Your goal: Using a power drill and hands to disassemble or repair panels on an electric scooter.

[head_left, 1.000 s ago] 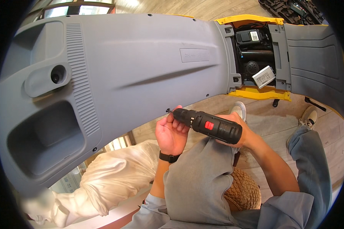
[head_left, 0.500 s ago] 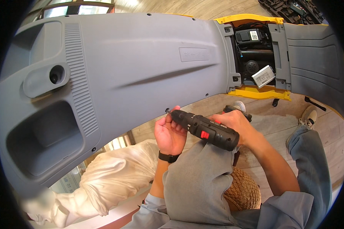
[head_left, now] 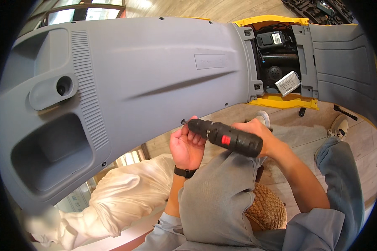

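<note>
My right hand (head_left: 262, 131) grips a black cordless drill (head_left: 236, 141) with a red switch; its handle is hidden beneath its body. The drill's nose points left, at a screw hole (head_left: 183, 121) on the near edge of a large grey moulded panel (head_left: 163, 58). A thin bit or screw shows at the tip, too small to tell which. My left hand (head_left: 187, 148), palm up with a black wristband, curls its fingers around the nose of the drill from below.
Beyond the panel's right end, a yellow-edged opening (head_left: 276, 58) holds dark parts and a silver box (head_left: 288, 83). A white draped statue (head_left: 130, 192) lies below the panel at left. A woven seat (head_left: 267, 207) is under me. An open tool case (head_left: 322, 12) lies at the far right.
The rear of the drill has swung slightly away from me, and its body has rolled so the handle's base no longer shows. My left hand stays at the nose.
</note>
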`<control>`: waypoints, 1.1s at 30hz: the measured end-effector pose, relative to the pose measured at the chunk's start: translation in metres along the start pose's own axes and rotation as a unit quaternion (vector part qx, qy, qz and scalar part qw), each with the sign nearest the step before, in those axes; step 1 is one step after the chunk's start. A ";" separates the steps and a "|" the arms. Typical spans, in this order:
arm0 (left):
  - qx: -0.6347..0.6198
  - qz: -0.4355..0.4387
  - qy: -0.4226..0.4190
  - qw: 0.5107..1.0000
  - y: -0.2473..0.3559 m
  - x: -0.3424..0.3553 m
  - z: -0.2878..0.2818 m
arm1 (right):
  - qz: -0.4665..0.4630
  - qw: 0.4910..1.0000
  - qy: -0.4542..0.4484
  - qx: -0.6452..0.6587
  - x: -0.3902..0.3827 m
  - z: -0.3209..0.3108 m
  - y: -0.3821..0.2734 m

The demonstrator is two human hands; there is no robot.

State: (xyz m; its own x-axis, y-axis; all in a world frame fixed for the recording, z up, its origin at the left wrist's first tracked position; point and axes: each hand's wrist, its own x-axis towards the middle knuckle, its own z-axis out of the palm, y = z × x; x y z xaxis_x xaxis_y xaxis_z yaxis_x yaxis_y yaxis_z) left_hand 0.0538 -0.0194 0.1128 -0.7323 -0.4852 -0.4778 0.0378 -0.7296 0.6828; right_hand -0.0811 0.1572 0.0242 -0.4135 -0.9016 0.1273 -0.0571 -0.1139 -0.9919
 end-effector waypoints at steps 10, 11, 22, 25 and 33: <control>0.018 -0.001 0.081 0.997 0.000 0.000 0.003 | -0.085 0.977 -0.005 -0.196 0.005 -0.017 -0.004; 0.008 -0.010 0.086 0.996 -0.001 -0.001 0.003 | -0.094 0.974 -0.003 -0.207 0.005 -0.018 -0.005; 0.021 0.002 0.096 0.995 -0.002 0.001 0.002 | -0.093 0.956 -0.051 -0.274 0.016 -0.038 -0.022; 0.017 0.001 0.070 0.997 -0.001 0.002 0.001 | -0.093 0.962 -0.050 -0.251 0.017 -0.036 -0.017; -0.022 -0.020 0.032 0.999 -0.004 0.003 -0.005 | -0.080 0.976 -0.031 -0.201 0.013 -0.025 -0.005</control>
State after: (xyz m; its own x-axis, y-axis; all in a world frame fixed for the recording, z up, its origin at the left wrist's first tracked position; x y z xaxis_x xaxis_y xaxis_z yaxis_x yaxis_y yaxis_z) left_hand 0.0551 -0.0207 0.1058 -0.6883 -0.4842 -0.5401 0.0400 -0.7688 0.6383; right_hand -0.1087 0.1568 0.0308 -0.3140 -0.9108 0.2678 -0.4731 -0.0945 -0.8759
